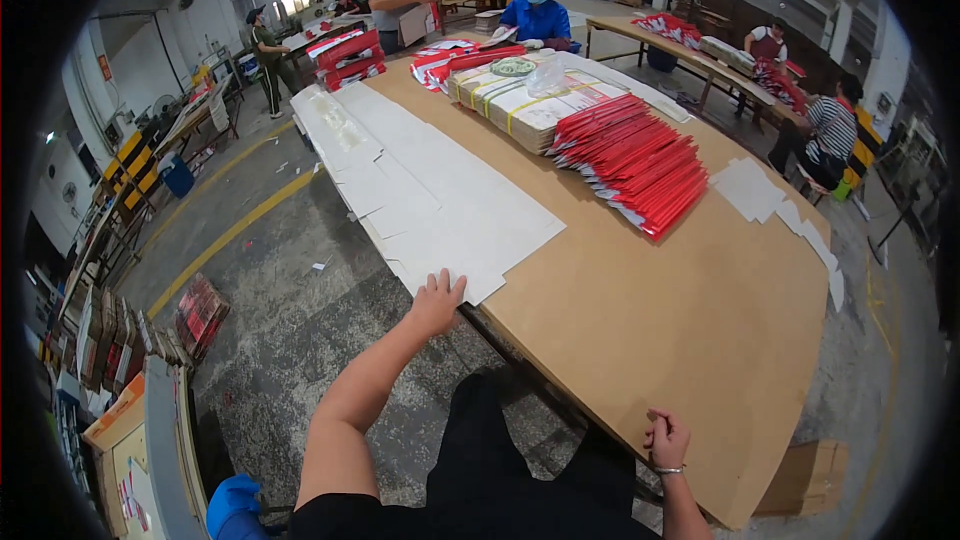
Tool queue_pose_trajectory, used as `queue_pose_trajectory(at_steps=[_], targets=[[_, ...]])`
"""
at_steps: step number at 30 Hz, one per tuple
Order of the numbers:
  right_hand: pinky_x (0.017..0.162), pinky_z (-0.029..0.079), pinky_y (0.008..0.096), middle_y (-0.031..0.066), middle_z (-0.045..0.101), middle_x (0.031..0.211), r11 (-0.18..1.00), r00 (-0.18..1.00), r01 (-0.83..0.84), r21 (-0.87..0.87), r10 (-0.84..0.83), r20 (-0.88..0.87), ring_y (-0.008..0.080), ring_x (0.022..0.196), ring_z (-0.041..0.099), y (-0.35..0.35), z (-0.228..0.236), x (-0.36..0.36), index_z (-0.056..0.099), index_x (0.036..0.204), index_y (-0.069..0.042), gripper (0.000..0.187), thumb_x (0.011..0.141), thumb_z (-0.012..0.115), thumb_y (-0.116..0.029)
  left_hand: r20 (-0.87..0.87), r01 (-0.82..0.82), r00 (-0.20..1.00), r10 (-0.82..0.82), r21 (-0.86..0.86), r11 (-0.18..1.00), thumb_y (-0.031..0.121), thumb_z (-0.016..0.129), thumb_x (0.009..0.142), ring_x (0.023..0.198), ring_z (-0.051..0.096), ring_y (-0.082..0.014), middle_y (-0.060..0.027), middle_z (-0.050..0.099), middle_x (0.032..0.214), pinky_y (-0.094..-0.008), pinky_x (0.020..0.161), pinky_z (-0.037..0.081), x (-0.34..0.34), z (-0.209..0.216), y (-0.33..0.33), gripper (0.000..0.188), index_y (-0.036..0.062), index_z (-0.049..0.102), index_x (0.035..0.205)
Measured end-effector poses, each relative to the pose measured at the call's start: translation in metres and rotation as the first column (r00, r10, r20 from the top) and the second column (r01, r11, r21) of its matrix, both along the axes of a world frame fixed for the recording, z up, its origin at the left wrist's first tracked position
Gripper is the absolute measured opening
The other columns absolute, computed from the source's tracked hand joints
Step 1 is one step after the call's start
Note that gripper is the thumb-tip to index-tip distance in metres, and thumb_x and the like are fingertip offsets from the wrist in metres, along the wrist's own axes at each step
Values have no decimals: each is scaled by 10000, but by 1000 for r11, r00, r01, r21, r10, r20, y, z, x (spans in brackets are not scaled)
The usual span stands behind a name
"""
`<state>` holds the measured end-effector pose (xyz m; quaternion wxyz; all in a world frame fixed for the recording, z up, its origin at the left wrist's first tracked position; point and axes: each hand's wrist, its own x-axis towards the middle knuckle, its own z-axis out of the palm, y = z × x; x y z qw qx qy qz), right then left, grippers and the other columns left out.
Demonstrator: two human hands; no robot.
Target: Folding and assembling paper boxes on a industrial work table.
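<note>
My left hand lies flat with its fingers spread on the near corner of white card sheets, which overlap along the table's left side. Nothing is gripped in it. By the table's near edge hovers my right hand, a band round its wrist. Its fingers are loosely bent and a little apart, with nothing visible in them. Beyond the hands, a row of red folded card pieces leans fanned out on the brown tabletop. Behind it is a strapped stack of white board with a clear plastic bag on top.
Across the table sits a person in blue beside more red pieces. Loose white sheets lie along the right edge. A cardboard box stands on the floor at right. Stacked boards stand at left. Other people work farther off.
</note>
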<state>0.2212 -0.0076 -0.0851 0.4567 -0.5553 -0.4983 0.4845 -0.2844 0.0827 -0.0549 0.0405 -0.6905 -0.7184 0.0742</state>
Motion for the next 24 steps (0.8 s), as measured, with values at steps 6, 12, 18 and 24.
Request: queue_pose_trajectory(at_steps=[6, 12, 18, 24], targets=[[500, 488, 247, 92, 626, 778, 996, 973, -6, -87, 26, 231, 117, 601, 592, -6, 11, -20, 638, 1075, 1, 212, 911, 507, -27, -68, 341, 940, -334, 236, 910, 152, 591, 797, 892, 604, -241, -65, 607, 916, -399, 690, 473, 61, 74, 11, 88, 139, 675, 819], [935, 440, 441, 203, 596, 1100, 776, 770, -197, 599, -256, 585, 323, 971, 604, -30, 93, -86, 551, 1234, -60, 469, 771, 615, -21, 153, 748, 588, -794, 271, 606, 155, 618, 704, 748, 609, -257, -73, 612, 732, -390, 690, 443, 247, 77, -60, 85, 97, 632, 764], [1084, 273, 529, 72, 689, 1052, 902, 707, -339, 266, 58, 705, 302, 1070, 626, -70, 30, 26, 684, 1019, -157, 325, 705, 681, -73, 593, 850, 312, -742, 174, 497, 278, 763, 693, 1103, 533, -270, -123, 587, 1096, -483, 969, 394, 303, 69, -100, 561, 89, 562, 1181], [1075, 284, 504, 69, 689, 1091, 964, 664, -136, 228, -82, 744, 300, 1080, 609, -125, 42, 96, 687, 992, -134, 334, 668, 741, -75, 557, 877, 345, -756, 95, 471, 246, 753, 736, 1216, 452, -253, -78, 475, 1317, -495, 962, 370, 273, 14, -72, 548, 118, 552, 1229]])
